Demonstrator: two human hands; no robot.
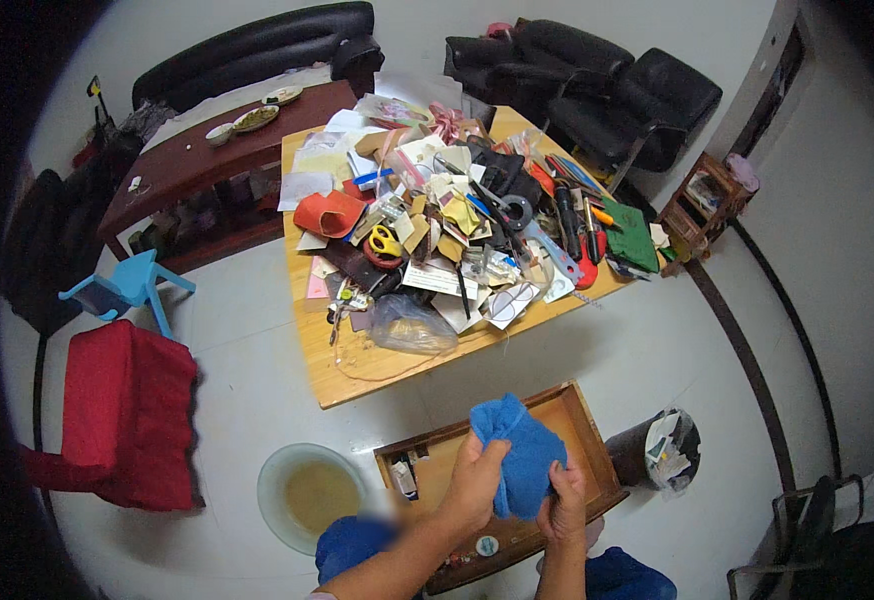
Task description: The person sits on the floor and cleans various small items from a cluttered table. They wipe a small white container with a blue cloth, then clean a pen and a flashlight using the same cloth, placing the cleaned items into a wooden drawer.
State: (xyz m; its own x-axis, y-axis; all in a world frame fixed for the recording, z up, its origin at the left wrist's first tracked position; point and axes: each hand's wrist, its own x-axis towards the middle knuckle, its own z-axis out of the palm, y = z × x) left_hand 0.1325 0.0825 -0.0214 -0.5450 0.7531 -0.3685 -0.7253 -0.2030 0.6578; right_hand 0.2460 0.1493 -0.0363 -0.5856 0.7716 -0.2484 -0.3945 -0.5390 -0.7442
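Observation:
A folded blue cloth (525, 457) is held up between both of my hands. My left hand (478, 480) grips its left side, with the thumb pressed on the fabric. My right hand (563, 501) pinches the lower right edge. Beneath the cloth lies a wooden drawer (576, 412) on the floor, partly hidden by my arms and the cloth. Small boxes (403, 478) sit in the drawer's left corner, and a round white lid-like item (487, 546) lies toward its near side. To the left stands a basin (276, 487) holding murky water.
A wooden table (377, 382) ahead is heaped with papers, yellow-handled scissors (384, 241), eyeglasses (512, 302) and a plastic bag (411, 324). Right of the drawer stands a dark trash bin (628, 454). A red-covered seat (133, 420) and a blue plastic chair (137, 285) are at left.

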